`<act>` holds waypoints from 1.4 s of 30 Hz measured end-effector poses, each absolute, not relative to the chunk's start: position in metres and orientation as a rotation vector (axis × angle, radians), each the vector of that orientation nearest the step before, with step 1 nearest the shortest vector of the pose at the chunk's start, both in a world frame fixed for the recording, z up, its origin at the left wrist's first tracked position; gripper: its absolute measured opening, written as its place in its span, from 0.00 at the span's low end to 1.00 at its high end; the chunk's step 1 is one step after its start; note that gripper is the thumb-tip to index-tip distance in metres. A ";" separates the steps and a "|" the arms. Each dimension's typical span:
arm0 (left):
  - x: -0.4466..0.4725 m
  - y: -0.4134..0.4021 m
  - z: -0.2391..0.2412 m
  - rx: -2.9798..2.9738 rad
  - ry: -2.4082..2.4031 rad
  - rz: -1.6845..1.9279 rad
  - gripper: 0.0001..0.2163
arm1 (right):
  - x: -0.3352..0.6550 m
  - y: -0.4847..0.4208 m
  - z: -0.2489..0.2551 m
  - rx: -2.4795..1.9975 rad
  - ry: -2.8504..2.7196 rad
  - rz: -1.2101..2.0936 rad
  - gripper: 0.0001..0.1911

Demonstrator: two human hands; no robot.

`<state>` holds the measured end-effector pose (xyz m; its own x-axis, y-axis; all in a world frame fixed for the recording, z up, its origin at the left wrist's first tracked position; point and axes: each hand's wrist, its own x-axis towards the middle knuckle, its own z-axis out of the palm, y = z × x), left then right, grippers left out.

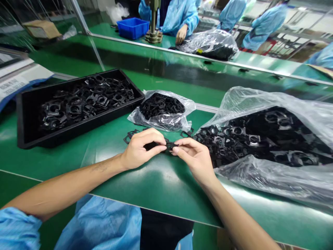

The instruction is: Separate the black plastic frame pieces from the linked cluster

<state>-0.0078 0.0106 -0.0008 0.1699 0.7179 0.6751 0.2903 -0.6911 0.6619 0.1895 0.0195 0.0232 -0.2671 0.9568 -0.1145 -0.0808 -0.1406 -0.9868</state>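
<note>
Pinching a small black plastic part (170,144) from both ends, the left hand (139,149) and right hand (194,156) meet over the worktop (156,184) near its front edge, fingers closed narrow on it, its long axis running hand to hand. Beyond lie a small bag (162,111), a big bag (273,139) and a tray (28,114); a paper's writing at far left is unreadable.

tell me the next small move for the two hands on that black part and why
Probably pull the black plastic part apart or snap it free between the fingertips. The left hand and right hand pinch it from opposite ends just above the green table. The black tray on the left holds separated frames, so the freed piece would likely go there.
</note>
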 end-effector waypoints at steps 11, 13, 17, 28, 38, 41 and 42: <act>-0.008 0.009 0.000 2.093 1.030 1.530 0.04 | 0.189 0.016 0.021 -1.038 -1.409 1.401 0.11; -0.008 0.009 0.000 2.095 1.041 1.516 0.04 | 0.190 0.017 0.019 -1.032 -1.448 1.366 0.10; -0.008 0.008 -0.001 2.071 1.047 1.502 0.04 | 0.190 0.017 0.017 -0.996 -1.500 1.312 0.09; -0.008 0.010 0.002 1.986 1.034 1.436 0.02 | 0.189 0.015 0.018 -0.985 -1.521 1.254 0.05; -0.006 0.006 0.002 2.095 1.024 1.421 0.02 | 0.189 0.016 0.017 -1.023 -1.340 1.390 0.10; -0.006 0.006 0.000 2.121 1.023 1.449 0.03 | 0.188 0.017 0.019 -1.077 -1.187 1.550 0.13; -0.007 0.007 -0.001 2.141 1.026 1.453 0.06 | 0.188 0.018 0.020 -1.087 -1.137 1.602 0.14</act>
